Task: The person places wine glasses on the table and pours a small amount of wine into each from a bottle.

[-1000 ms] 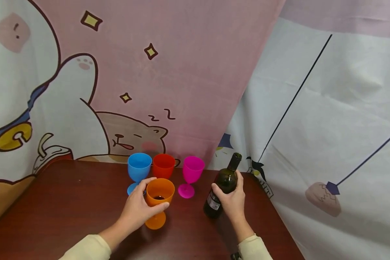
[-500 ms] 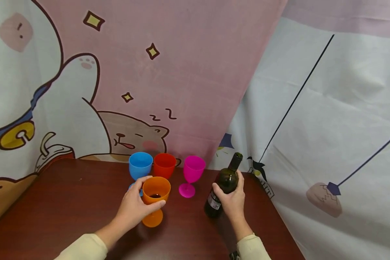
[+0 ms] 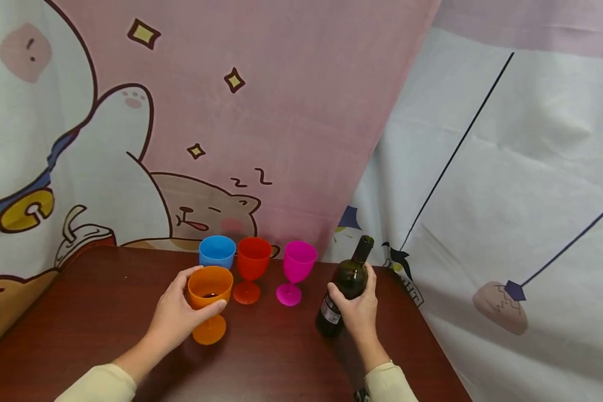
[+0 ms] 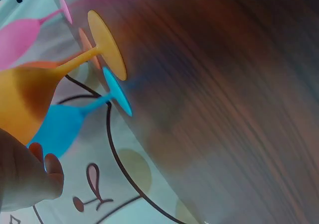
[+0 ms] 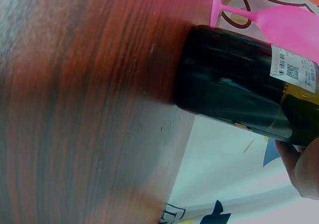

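My left hand (image 3: pixel 173 312) holds an orange goblet (image 3: pixel 210 285) round its bowl, thumb in front and fingers behind. A little dark liquid shows inside it. The goblet is upright; I cannot tell whether its foot touches the table. Right behind it stands a blue goblet (image 3: pixel 217 251), its lower part hidden in the head view, though its stem and foot show in the left wrist view. With my right hand (image 3: pixel 359 310) I grip a dark green wine bottle (image 3: pixel 350 277), uncapped and standing on the table. Its white label (image 5: pixel 294 67) shows in the right wrist view.
A red goblet (image 3: pixel 253 259) and a magenta goblet (image 3: pixel 299 261) stand at the back of the brown wooden table (image 3: pixel 271 357). Behind the table hangs a printed cloth (image 3: pixel 291 111) with cartoon animals; a pale cloth (image 3: pixel 482 223) hangs along the right side.
My left hand has moved left with the orange goblet, from in front of the red goblet to in front of the blue one. The right hand and the bottle have stayed put.
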Demonstrator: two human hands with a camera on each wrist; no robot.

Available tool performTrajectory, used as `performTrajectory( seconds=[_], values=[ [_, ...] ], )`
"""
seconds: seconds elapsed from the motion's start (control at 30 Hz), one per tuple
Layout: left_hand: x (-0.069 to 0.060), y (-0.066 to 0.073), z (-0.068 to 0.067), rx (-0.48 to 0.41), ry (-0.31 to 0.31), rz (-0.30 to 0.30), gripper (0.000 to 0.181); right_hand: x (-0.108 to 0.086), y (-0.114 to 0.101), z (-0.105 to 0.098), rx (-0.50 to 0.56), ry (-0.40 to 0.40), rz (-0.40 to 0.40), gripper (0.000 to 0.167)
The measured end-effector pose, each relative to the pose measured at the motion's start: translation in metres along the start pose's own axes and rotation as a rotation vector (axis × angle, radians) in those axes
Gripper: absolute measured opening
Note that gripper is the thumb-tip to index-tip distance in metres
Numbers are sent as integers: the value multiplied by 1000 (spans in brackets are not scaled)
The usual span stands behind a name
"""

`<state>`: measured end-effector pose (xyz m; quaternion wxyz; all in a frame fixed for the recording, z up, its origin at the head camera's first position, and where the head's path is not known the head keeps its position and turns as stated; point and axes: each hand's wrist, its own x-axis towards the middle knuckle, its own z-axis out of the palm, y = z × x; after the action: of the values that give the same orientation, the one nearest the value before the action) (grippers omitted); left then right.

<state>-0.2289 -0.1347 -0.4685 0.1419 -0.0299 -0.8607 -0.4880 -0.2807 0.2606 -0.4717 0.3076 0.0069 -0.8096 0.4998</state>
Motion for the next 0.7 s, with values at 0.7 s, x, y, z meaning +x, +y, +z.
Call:
performTrajectory(
  seconds=[0.7],
  values=[
    [30, -22, -22, 2, 68, -15, 97, -1, -1, 1, 2, -1, 8, 99]
  ],
)
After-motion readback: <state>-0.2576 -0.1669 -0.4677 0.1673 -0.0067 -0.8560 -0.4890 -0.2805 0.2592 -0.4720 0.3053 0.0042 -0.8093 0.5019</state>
